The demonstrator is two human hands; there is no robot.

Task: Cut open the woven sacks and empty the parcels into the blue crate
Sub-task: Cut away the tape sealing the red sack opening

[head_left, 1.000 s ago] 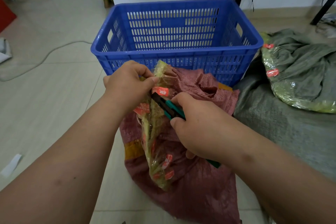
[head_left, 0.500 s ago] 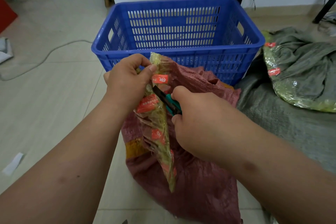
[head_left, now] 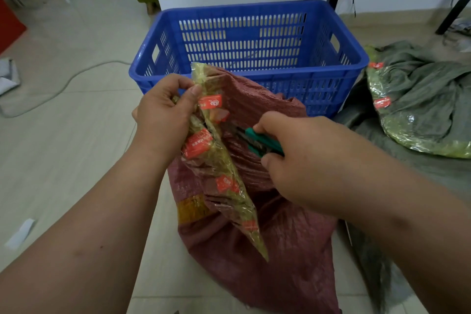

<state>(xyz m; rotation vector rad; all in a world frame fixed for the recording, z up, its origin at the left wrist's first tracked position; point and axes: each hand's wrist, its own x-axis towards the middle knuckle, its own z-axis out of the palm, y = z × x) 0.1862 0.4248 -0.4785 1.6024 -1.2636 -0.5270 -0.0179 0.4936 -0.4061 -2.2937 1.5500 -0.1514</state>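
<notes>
The red sack (head_left: 254,250) lies on the floor, near the blue crate (head_left: 244,41). Its taped top is pinched by the left hand (head_left: 163,115). Green cutters (head_left: 262,141) are gripped by the right hand (head_left: 300,158). Green sacks (head_left: 420,99) lie at the right.

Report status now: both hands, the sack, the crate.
Left hand pinches taped sack neck. Right hand grips green-handled cutter at red woven sack. Blue crate behind, unobstructed.
</notes>
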